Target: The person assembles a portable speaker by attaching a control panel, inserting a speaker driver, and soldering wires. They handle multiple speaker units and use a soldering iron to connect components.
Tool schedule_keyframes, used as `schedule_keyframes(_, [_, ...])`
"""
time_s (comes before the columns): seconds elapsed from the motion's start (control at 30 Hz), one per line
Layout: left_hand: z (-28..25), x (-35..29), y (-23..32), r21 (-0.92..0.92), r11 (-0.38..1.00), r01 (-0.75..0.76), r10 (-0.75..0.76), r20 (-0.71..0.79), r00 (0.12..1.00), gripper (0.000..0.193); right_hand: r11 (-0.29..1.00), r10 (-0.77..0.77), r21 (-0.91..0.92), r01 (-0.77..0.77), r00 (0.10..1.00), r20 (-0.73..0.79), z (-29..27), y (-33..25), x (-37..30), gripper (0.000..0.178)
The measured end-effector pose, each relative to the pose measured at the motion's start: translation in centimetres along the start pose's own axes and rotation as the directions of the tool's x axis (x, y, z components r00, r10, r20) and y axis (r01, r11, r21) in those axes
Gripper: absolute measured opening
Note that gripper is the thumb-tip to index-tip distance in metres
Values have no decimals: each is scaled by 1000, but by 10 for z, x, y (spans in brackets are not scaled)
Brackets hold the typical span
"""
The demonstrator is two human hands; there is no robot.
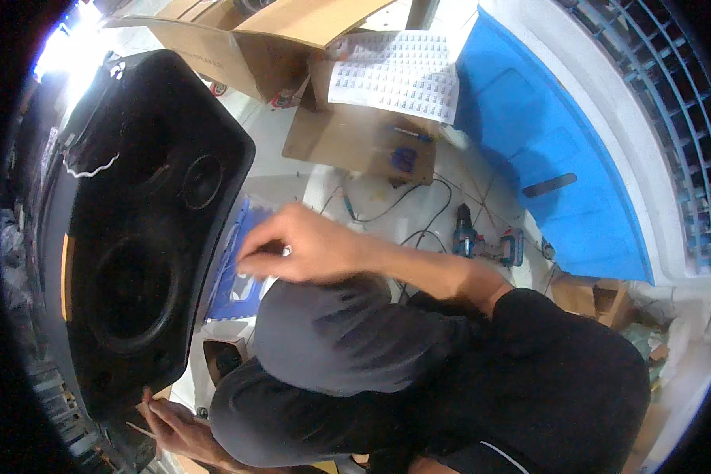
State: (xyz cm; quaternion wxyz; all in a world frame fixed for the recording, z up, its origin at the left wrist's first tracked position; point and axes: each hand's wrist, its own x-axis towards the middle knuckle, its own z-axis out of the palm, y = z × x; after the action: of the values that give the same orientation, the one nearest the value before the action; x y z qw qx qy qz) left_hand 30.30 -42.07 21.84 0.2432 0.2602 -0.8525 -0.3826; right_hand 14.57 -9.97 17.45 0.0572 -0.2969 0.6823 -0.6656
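Observation:
A large black loudspeaker (126, 205), with a big round cone and smaller round openings, stands tilted on the left. My right hand (288, 245) hovers beside its right edge, over a blue plastic basket (241, 296). Its thumb and fingers are pinched together; what they hold, if anything, is too small to name. My left hand (178, 430) is at the speaker's bottom corner with its fingers curled. A thin pale strip (141, 430) shows by those fingers, and what lies inside the grip is hidden. A short white wire (91, 167) hangs across the speaker's upper part.
A cordless drill (464, 231) lies on the tiled floor to the right, near a dark cable (407, 237). Open cardboard boxes (268, 55) and a printed white sheet (395, 75) stand at the back. A blue panel (545, 158) leans at the right. A small box (221, 355) sits between speaker and knees.

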Motion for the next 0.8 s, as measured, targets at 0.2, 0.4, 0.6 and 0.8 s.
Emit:
schedule_keyframes(0.2, [50,7,115,-203,936,-289,343,332,879,44,922,-325,234,309,945,30,41,-30,35,32])
schedule_keyframes(0.4, [87,-1,148,-178,977,-121,187,424,886,34,916,-234,294,272,959,-159,27,-20,33,17])
schedule_keyframes(0.6, [91,-1,147,-102,994,-37,83,499,862,34,924,-109,368,104,994,-10,16,-14,28,17])
schedule_keyframes(0.8, [89,8,143,-166,977,-133,207,607,767,13,846,318,520,-116,893,-319,5,-23,24,21])
